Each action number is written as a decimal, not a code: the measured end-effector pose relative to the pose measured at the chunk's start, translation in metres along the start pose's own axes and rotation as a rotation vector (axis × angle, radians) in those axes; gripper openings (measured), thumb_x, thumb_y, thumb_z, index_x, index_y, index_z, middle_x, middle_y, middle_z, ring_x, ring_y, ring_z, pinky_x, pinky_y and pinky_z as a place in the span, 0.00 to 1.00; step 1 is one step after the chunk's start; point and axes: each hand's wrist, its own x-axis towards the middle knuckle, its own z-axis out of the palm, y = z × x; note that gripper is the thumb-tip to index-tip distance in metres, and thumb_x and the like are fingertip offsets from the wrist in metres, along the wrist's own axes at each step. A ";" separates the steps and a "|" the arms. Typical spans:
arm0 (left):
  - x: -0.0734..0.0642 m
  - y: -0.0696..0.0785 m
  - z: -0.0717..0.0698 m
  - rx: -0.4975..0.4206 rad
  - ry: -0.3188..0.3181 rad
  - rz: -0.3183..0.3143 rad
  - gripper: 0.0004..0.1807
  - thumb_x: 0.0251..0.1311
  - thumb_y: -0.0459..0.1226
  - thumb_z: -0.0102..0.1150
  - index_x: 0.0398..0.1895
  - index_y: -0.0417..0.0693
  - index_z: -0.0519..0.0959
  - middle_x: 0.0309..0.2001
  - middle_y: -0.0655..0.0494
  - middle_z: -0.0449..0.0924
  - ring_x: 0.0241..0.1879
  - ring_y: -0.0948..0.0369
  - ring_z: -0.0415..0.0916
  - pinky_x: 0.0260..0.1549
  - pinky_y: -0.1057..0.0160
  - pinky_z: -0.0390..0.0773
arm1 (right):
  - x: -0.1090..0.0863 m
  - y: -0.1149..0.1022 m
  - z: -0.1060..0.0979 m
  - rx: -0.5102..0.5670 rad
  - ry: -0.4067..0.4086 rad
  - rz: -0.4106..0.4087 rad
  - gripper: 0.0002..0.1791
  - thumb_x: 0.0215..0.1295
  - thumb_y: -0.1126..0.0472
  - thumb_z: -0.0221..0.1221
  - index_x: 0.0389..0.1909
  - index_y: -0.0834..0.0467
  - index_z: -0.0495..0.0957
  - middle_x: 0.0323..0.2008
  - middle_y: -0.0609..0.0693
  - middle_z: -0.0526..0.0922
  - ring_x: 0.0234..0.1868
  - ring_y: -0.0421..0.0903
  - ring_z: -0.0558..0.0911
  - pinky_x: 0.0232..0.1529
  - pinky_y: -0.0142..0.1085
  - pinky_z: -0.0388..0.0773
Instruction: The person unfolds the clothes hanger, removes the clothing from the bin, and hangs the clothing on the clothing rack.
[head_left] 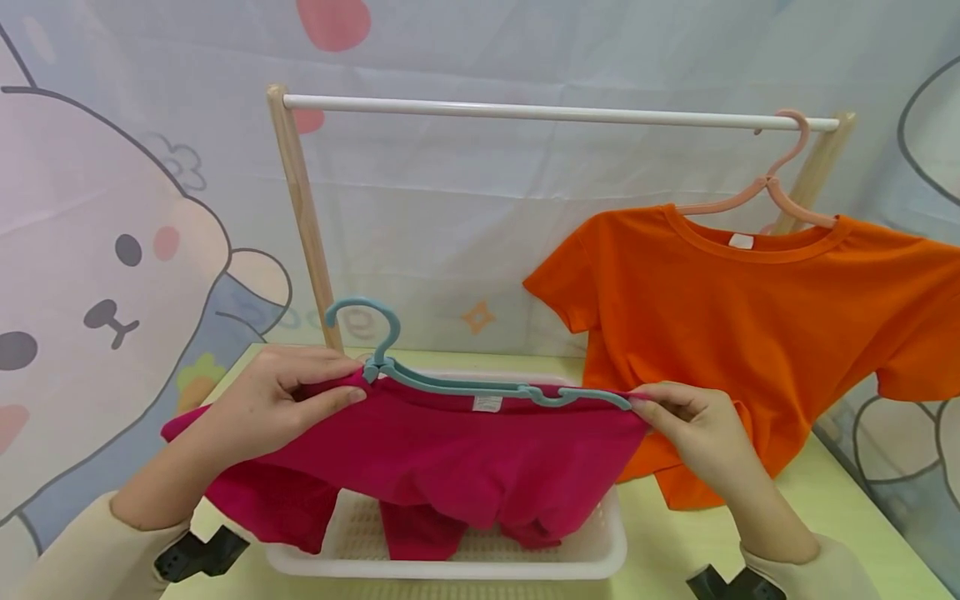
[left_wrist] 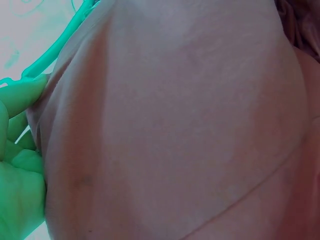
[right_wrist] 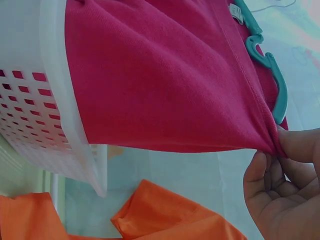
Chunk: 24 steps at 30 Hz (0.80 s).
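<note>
A magenta T-shirt [head_left: 480, 454] is stretched between both hands above a white basket. The teal hanger [head_left: 450, 385] lies along its neckline, hook up at the left. One hanger arm shows, reaching toward the right hand; the other is hidden. My left hand [head_left: 273, 400] pinches the shirt's collar beside the base of the hook. With thumb and fingers, my right hand [head_left: 697, 425] pinches the shirt's edge at the hanger's right tip. In the right wrist view, cloth is bunched between those fingertips [right_wrist: 257, 165]. The left wrist view is mostly filled by the shirt [left_wrist: 175, 110].
The white perforated basket [head_left: 442, 570] stands on a pale yellow table [head_left: 840, 508], part of the shirt hanging into it. Behind is a rack with a white rail [head_left: 525, 109] and wooden posts [head_left: 303, 208]. An orange T-shirt [head_left: 720, 325] hangs at right on a pink hanger [head_left: 787, 200].
</note>
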 end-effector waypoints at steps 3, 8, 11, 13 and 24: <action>0.000 0.000 -0.001 0.002 0.003 0.008 0.21 0.46 0.21 0.68 0.48 0.36 0.83 0.42 0.58 0.85 0.39 0.72 0.80 0.25 0.74 0.77 | -0.002 -0.002 -0.001 -0.005 0.000 -0.014 0.11 0.63 0.67 0.62 0.42 0.70 0.82 0.29 0.37 0.84 0.28 0.39 0.82 0.33 0.30 0.82; 0.000 0.000 -0.002 -0.007 -0.005 0.040 0.22 0.45 0.19 0.67 0.48 0.38 0.84 0.40 0.56 0.85 0.38 0.70 0.79 0.26 0.74 0.78 | -0.003 -0.003 -0.004 -0.024 0.011 -0.023 0.10 0.63 0.67 0.62 0.42 0.69 0.83 0.30 0.36 0.84 0.28 0.38 0.82 0.33 0.29 0.82; -0.001 0.000 -0.002 -0.014 -0.006 0.057 0.23 0.44 0.19 0.67 0.48 0.38 0.84 0.40 0.54 0.85 0.37 0.70 0.79 0.26 0.74 0.78 | -0.003 -0.004 -0.005 -0.034 0.018 -0.035 0.09 0.63 0.67 0.62 0.42 0.68 0.84 0.30 0.36 0.84 0.28 0.38 0.82 0.32 0.29 0.82; 0.000 0.000 -0.002 -0.015 -0.006 0.070 0.23 0.44 0.19 0.67 0.48 0.39 0.84 0.39 0.53 0.85 0.38 0.70 0.80 0.27 0.74 0.79 | -0.003 -0.005 -0.005 -0.036 0.021 -0.039 0.09 0.62 0.67 0.62 0.41 0.68 0.84 0.30 0.35 0.84 0.28 0.38 0.82 0.31 0.29 0.82; 0.002 0.006 0.005 0.030 -0.029 0.097 0.22 0.41 0.19 0.69 0.45 0.33 0.83 0.39 0.46 0.85 0.38 0.66 0.82 0.29 0.75 0.80 | -0.004 -0.013 0.001 -0.036 -0.004 -0.071 0.09 0.62 0.67 0.62 0.42 0.66 0.84 0.32 0.36 0.83 0.29 0.38 0.82 0.33 0.30 0.82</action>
